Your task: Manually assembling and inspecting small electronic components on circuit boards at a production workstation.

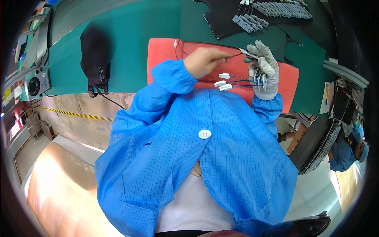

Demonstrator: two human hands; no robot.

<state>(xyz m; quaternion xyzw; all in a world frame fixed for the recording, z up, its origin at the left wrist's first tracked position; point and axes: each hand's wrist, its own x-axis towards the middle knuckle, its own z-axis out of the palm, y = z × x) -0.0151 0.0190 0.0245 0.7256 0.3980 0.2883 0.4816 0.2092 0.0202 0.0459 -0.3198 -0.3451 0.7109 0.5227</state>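
Observation:
My right hand (265,71), in a pale grey glove, is closed around several small circuit boards (258,79) over a red mat (290,83). From these boards, thin dark wires run left to white plug connectors (225,87) hanging over the mat's near part. One more board (249,54) sticks out at the gloved fingertips. Bare, my left hand (206,62) pinches the dark cable (235,55) that leads from that board. Left of this hand, a thin wire ends in a small white connector (175,44) at the mat's far edge.
On a black sheet (221,19) at the back lie rows of similar boards (282,10). A black fabric bag (94,55) rests on the green tabletop (132,43) at left. A small fan unit (37,85) stands farther left. At far right is another person (345,152).

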